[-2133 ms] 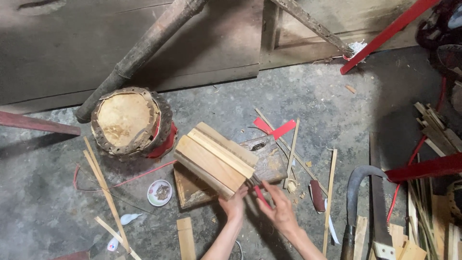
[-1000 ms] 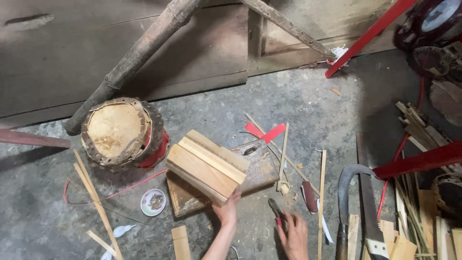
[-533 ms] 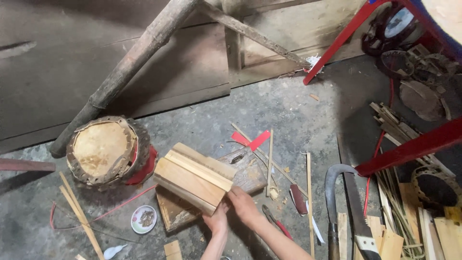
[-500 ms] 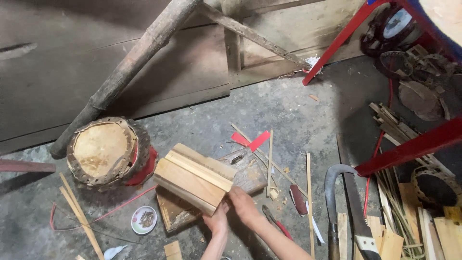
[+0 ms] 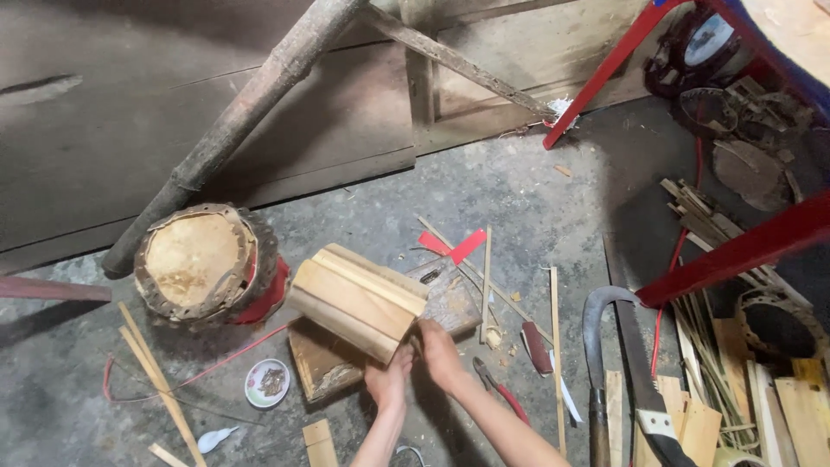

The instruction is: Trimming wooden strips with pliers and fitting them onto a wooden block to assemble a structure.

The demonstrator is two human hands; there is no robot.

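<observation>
**Both hands steady the plank bundle on its base**

Just left of the frame's centre, a bundle of pale wooden planks (image 5: 356, 301) lies tilted across a darker wooden board (image 5: 450, 303) on the concrete floor (image 5: 519, 199). The left hand (image 5: 387, 382) grips the bundle's lower right end; the right hand (image 5: 438, 353) closes on the same end just beside it. Judged from this, firm even pressure from both grips should keep the planks aligned. Red-handled pliers (image 5: 494, 389) lie right of the hands.

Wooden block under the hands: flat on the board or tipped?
Tipped. The block rests on the board, near end raised by both hands.
</observation>
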